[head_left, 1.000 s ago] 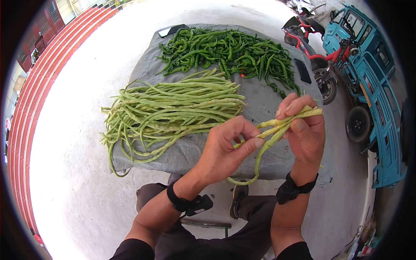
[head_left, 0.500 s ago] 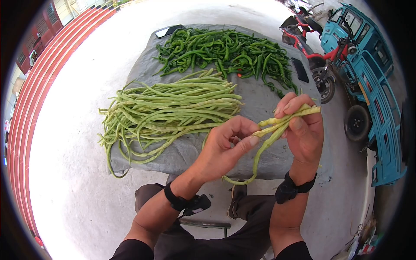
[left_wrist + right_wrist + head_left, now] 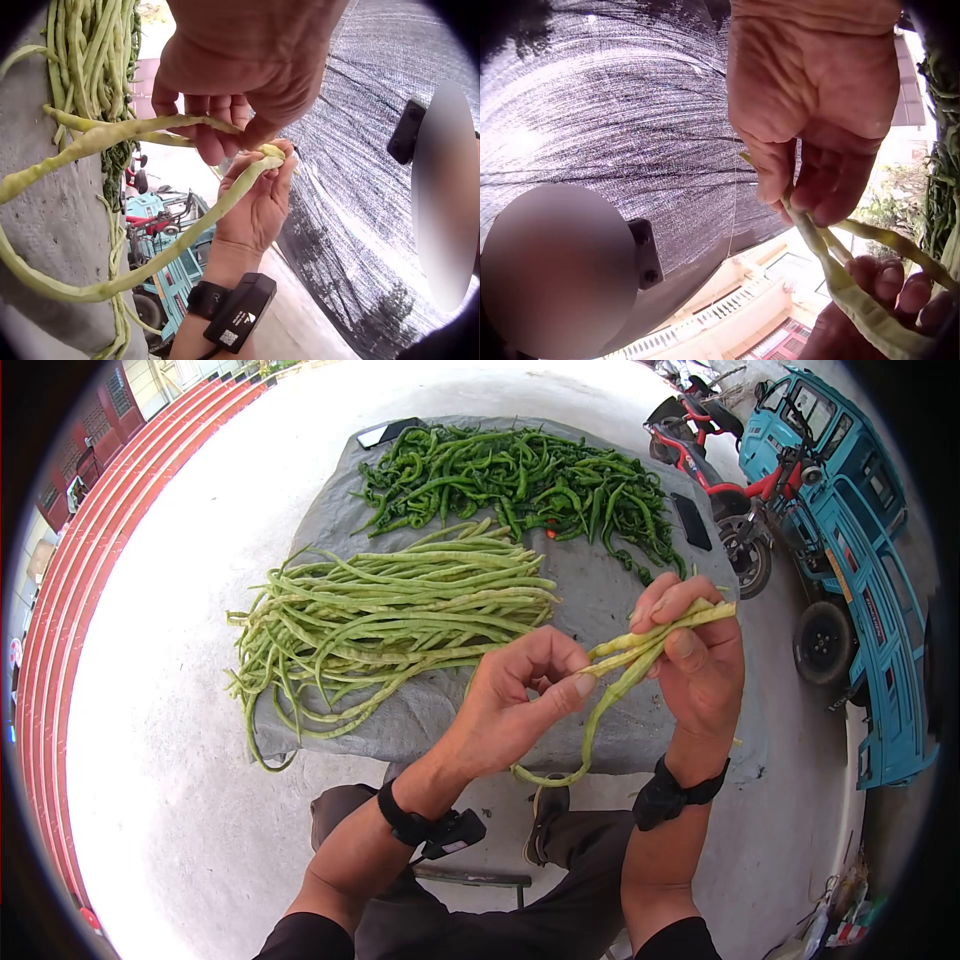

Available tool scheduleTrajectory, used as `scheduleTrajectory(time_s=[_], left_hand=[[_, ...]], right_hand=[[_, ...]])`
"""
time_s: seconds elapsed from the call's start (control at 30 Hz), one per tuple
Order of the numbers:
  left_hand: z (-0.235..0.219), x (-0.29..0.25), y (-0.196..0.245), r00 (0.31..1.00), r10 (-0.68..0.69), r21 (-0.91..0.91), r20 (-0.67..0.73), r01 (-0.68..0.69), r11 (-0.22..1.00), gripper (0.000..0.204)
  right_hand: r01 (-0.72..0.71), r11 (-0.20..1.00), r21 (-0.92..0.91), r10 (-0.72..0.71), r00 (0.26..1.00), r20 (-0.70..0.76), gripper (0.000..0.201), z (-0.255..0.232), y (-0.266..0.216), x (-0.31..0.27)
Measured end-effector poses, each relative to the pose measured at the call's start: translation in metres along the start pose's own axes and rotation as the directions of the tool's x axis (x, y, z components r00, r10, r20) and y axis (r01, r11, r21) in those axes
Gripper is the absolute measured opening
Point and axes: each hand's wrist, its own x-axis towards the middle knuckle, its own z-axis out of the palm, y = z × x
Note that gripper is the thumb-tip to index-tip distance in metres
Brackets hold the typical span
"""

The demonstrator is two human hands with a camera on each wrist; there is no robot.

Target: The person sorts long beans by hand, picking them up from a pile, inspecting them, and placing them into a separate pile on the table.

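Note:
My right hand (image 3: 703,660) holds a few yellow-green long beans (image 3: 632,678) near their ends, pinched between thumb and fingers above the front right of the cloth. My left hand (image 3: 525,698) pinches one of these long beans between thumb and forefinger. One bean bends down in a loop below the hands, and the left wrist view shows this curved bean (image 3: 176,255) at full sweep. To the left of the hands lies a big pile of long beans (image 3: 400,625). More long beans (image 3: 118,300) hang along the cloth's edge, mostly hidden by the right hand in the head view.
Green chili peppers (image 3: 520,480) are heaped at the back of the grey cloth (image 3: 595,575). One phone (image 3: 692,522) lies at the right edge, another (image 3: 390,433) at the back left. A blue cargo tricycle (image 3: 850,560) and a red bike (image 3: 700,460) stand to the right.
Both hands have shifted very slightly left along with the view. The left hand still pinches the bean, and the right hand keeps its hold.

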Motion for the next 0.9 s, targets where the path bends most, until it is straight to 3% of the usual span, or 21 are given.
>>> scheduleTrajectory(time_s=[0.27,0.43,0.63,0.73,0.9], left_hand=[[-0.001,0.001,0.001,1.0,0.019,0.006,-0.004,-0.019,1.0,0.014],[-0.005,0.001,-0.004,0.999,0.037,0.022,-0.026,-0.037,0.999,0.015],[-0.004,0.001,0.001,0.997,-0.072,0.052,0.0,0.071,0.996,0.016],[-0.008,0.0,-0.004,0.994,-0.104,-0.037,0.038,0.105,0.994,0.015],[-0.007,0.001,-0.004,0.993,-0.109,-0.048,0.045,0.111,0.993,0.014]], right_hand=[[0.017,1.0,-0.003,-0.017,1.0,-0.012,0.033,0.0,-0.001,0.001],[0.029,1.0,0.012,-0.028,0.995,-0.092,0.032,-0.01,-0.003,0.0],[0.037,0.999,0.018,-0.035,0.99,-0.137,0.028,-0.015,-0.005,-0.002],[0.061,0.998,0.011,-0.058,0.984,-0.171,0.026,-0.026,-0.007,-0.004],[0.061,0.997,0.04,-0.052,0.981,-0.189,0.025,-0.027,-0.01,-0.006]])
